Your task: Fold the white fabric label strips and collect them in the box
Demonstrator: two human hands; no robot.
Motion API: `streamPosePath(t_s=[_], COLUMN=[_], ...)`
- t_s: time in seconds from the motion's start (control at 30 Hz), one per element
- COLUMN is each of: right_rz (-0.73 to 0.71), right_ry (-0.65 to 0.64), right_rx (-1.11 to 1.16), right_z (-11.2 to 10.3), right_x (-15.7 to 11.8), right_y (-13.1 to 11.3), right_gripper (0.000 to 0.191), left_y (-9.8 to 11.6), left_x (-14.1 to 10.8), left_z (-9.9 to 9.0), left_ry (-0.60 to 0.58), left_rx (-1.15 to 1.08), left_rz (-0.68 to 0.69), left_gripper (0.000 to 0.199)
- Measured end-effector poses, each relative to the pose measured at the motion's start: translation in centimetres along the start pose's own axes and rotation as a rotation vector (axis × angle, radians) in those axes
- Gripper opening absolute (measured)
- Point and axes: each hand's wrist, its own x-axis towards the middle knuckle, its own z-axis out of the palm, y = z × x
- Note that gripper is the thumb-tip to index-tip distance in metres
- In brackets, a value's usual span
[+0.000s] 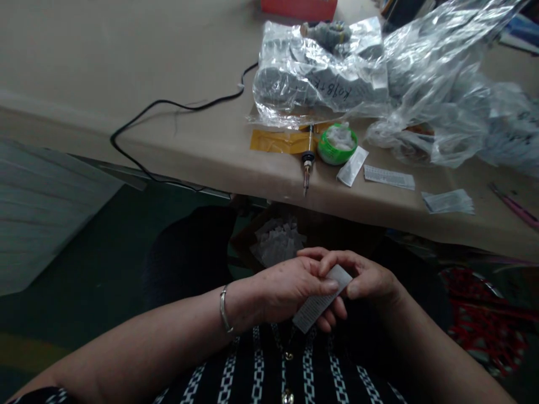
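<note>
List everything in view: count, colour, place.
Held slip: one, white, bottom centre
Table: one, beige, across top
Plastic bags: uncounted, clear, table's right
Box-like object: one, red, top edge
Cable: one, black, table's left
Tub: one, green, table's front edge
Strip: one, amber, left of tub
Pen-like tool: one, black and metal, beside tub
Table slips: three lots, white, front edge
Tweezers-like tool: one, pink, far right
Slip pile: one, white, below table edge
Red items: uncounted, red, lower right
Panel: one, pale, left
Shirt: one, black patterned, bottom
Bracelet: one, silver, left wrist
Left hand: one, bare, gripping slip
Right hand: one, bare, at slip's end
</note>
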Motion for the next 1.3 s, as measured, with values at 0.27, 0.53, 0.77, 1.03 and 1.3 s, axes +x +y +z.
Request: streamPosePath(t_s=[0.27,0.53,0.77,1.03,1.3], right_rz=[0.031,-0.102,-0.244,-0.252,-0.237], right_ry=[0.050,0.501,0.594,0.573,0.572], right_rx=[-0.194,-0.932,-1.410,-1.427,-1.355], right_z=[1.4,4.7,6.6,6.9,7.2], right_x=[0.0,-1.8,-2.0,-1.6,-1.7], right_y=[-0.6,-1.0,-0.3,-0.1,0.2], right_gripper=[0.035,0.037,0.033,0.029,0.031], left_y=[-0.7,-1.6,-2.4,-2.4,-2.3], left_x=[-0.2,-1.2,-1.6,-1.4,-1.4], left_z=[0.5,0.6,0.5,0.7,1.0], left_ry=[0.034,0.120,0.131,0.171,0.181], left_rx=[0.006,-0.137,-0.185,-0.173,-0.169], left_rz=[0.004,0.057,0.069,0.033,0.026], left_gripper=[0.035,0.030,0.022,0.025,0.019])
